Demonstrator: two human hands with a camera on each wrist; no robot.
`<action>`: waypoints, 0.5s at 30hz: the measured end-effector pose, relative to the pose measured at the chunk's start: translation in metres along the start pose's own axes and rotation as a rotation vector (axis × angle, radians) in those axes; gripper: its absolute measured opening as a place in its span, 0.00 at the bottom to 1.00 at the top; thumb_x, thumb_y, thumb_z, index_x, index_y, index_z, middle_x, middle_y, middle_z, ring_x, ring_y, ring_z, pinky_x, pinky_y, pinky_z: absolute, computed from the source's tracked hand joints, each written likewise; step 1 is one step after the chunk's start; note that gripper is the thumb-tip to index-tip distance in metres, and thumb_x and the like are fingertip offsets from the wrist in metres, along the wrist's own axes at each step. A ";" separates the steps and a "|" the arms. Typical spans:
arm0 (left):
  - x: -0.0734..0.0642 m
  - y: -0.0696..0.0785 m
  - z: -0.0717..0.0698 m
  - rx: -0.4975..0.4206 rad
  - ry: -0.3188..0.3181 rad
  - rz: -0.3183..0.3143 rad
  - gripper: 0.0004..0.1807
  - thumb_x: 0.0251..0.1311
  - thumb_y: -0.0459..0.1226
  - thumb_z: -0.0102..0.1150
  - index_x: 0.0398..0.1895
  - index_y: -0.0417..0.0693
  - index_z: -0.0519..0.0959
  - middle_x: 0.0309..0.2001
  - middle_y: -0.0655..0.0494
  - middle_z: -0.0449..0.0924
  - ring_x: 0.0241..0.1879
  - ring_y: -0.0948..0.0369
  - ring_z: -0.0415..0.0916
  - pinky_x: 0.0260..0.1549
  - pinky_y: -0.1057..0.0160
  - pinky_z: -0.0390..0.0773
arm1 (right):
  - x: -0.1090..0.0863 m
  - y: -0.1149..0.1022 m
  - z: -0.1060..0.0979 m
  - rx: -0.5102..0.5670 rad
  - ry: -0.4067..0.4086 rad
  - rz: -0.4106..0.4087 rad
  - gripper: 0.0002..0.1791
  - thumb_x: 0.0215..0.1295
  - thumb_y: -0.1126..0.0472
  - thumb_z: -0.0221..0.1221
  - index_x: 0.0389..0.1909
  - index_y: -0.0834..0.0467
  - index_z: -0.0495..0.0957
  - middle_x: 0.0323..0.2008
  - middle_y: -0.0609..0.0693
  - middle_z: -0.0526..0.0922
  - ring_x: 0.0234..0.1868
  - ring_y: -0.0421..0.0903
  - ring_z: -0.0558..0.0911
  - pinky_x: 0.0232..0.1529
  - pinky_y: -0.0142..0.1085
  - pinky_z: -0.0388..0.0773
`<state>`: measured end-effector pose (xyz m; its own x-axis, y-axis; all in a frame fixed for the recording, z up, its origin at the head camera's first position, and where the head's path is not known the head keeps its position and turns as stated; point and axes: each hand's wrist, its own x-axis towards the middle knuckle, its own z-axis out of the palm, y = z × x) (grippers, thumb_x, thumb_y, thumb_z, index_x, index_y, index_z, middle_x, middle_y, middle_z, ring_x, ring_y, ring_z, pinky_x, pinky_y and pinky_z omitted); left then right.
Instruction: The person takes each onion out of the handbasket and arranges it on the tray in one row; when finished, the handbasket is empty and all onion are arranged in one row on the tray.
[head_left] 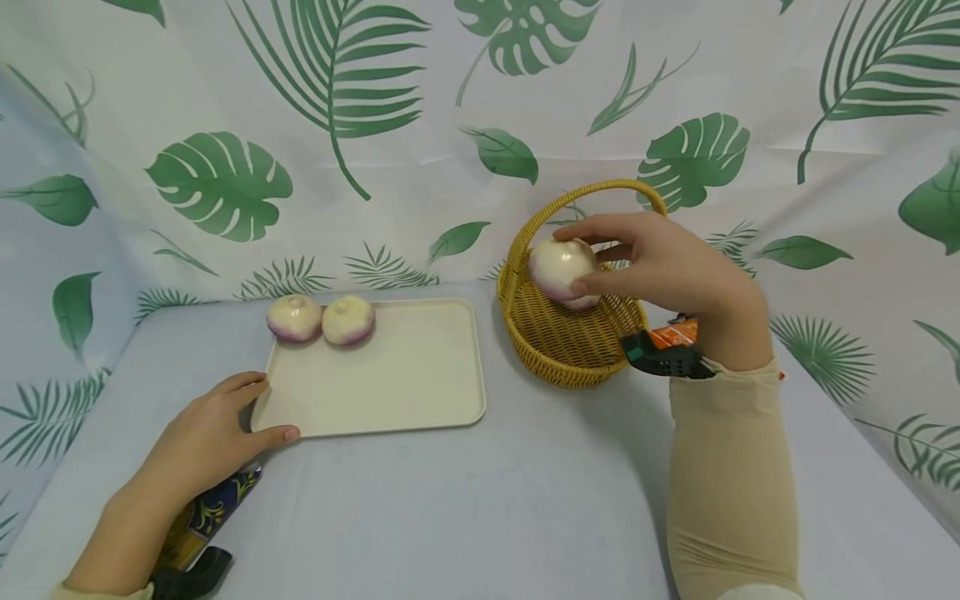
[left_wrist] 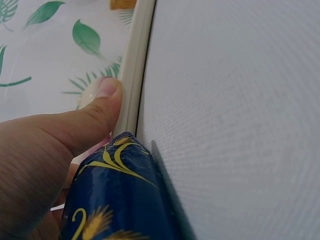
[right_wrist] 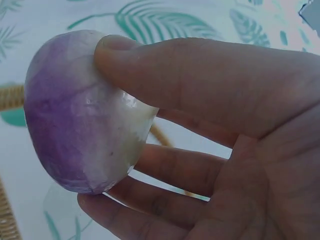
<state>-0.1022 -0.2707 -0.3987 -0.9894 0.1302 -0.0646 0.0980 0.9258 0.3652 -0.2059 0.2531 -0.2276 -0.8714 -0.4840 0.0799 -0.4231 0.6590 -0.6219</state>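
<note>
My right hand (head_left: pixel 660 262) holds a white and purple turnip (head_left: pixel 562 271) over the wicker basket (head_left: pixel 573 375), inside the arch of its handle. In the right wrist view the thumb lies on the upper side of the turnip (right_wrist: pixel 85 115), with fingers beneath it. My left hand (head_left: pixel 206 437) grips the near left corner of the cream tray (head_left: pixel 390 375), thumb at the front rim and fingers at the left side. Two more turnips, a left one (head_left: pixel 295 318) and a right one (head_left: pixel 348 320), sit side by side at the tray's far left corner.
A dark blue and gold packet (head_left: pixel 217 504) is beside my left wrist, close to the palm in the left wrist view. Behind my right wrist shows part of an orange packet (head_left: pixel 675 333). A leaf-printed cloth (head_left: pixel 420 167) hangs behind the table.
</note>
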 end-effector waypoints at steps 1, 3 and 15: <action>0.000 0.000 0.000 0.000 0.000 -0.001 0.62 0.59 0.71 0.73 0.74 0.24 0.71 0.76 0.28 0.67 0.73 0.25 0.65 0.64 0.22 0.70 | -0.001 -0.003 0.001 0.001 0.003 -0.009 0.29 0.68 0.52 0.78 0.68 0.36 0.84 0.63 0.38 0.84 0.53 0.46 0.84 0.53 0.31 0.79; 0.000 0.000 0.000 0.002 0.000 -0.003 0.62 0.59 0.71 0.73 0.74 0.24 0.71 0.76 0.28 0.67 0.73 0.25 0.65 0.64 0.22 0.70 | -0.003 -0.009 0.002 0.006 0.005 -0.023 0.29 0.67 0.52 0.78 0.68 0.35 0.84 0.63 0.37 0.84 0.53 0.46 0.84 0.51 0.32 0.79; 0.001 -0.002 0.000 -0.001 -0.005 0.000 0.62 0.59 0.71 0.72 0.75 0.24 0.71 0.77 0.28 0.66 0.73 0.25 0.65 0.64 0.22 0.70 | 0.004 -0.031 0.019 0.072 0.004 -0.116 0.31 0.69 0.53 0.77 0.72 0.41 0.80 0.65 0.40 0.82 0.65 0.46 0.83 0.57 0.34 0.85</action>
<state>-0.1032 -0.2721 -0.3998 -0.9889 0.1318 -0.0694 0.0976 0.9254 0.3662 -0.1913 0.2198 -0.2222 -0.8183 -0.5527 0.1575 -0.5027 0.5555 -0.6624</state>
